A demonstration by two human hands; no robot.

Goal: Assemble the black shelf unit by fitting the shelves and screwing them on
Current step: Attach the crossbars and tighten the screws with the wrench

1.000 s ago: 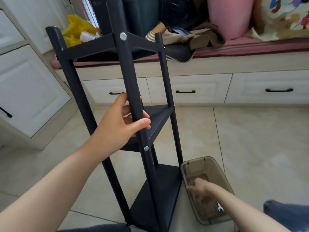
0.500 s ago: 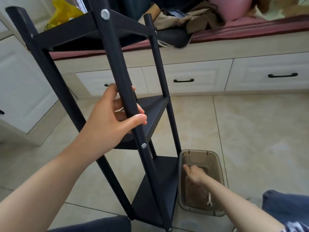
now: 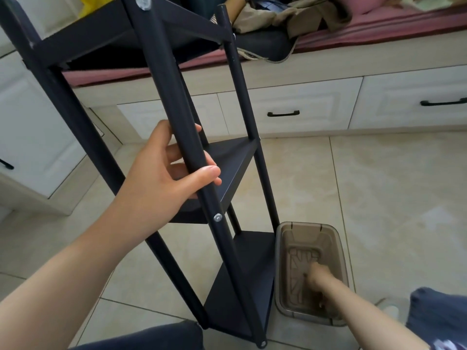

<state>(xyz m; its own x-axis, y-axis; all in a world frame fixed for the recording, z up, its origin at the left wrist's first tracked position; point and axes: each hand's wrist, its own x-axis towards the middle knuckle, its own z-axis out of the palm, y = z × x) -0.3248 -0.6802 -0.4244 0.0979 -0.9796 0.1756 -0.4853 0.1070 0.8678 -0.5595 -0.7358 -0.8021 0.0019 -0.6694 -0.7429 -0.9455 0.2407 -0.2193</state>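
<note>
Standing black shelf unit (image 3: 235,162), long axis near-vertical, left hand (image 3: 161,178) round front post (image 3: 174,97).

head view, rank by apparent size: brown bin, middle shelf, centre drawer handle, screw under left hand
1. brown bin
2. middle shelf, partly hidden behind the post
3. drawer handle
4. screw

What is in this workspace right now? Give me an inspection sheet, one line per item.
Surface: beige tiled floor.
Job's things: black shelf unit, three triangular shelves fitted; silver screw on the front post; brown translucent bin beside its base.
Clutter: clothes heaped on the bench.
Hands: left hand grips the front post; right hand reaches into the bin, grip blurred.
Cables: nothing seen.
Surroundings: white drawers with black handles, red bench cushion.
</note>
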